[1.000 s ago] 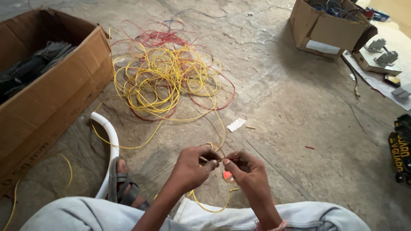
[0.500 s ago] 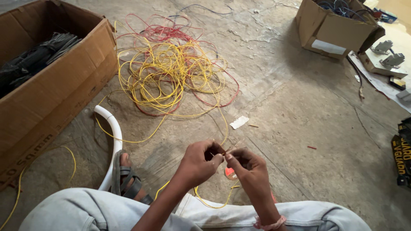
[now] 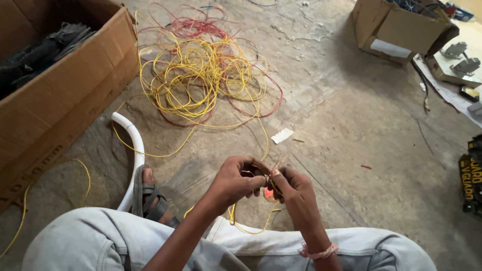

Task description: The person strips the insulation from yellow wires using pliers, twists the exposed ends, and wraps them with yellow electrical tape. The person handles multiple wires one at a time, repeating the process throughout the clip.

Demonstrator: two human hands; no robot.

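Pinching a yellow wire (image 3: 249,228) between both hands, just nearer the body than the big wire tangle (image 3: 201,70) on the concrete floor (image 3: 351,130). Left hand (image 3: 236,180) clenched on the wire, its grip curled tight; right hand (image 3: 291,188) likewise closed on the same wire end, fingertips touching the left's. Bare copper strands (image 3: 277,163) poking up between the two grips, so the end looked stripped already; twisting of the strands judged under way, not finished. Wire looped down from the hands toward the lap and ran back up to the tangle. Most of the yellow and red coil lay loose, untouched. Left of the tangle, a large cardboard box (image 3: 55,100) with dark cables; far right of it, a smaller box (image 3: 396,30).
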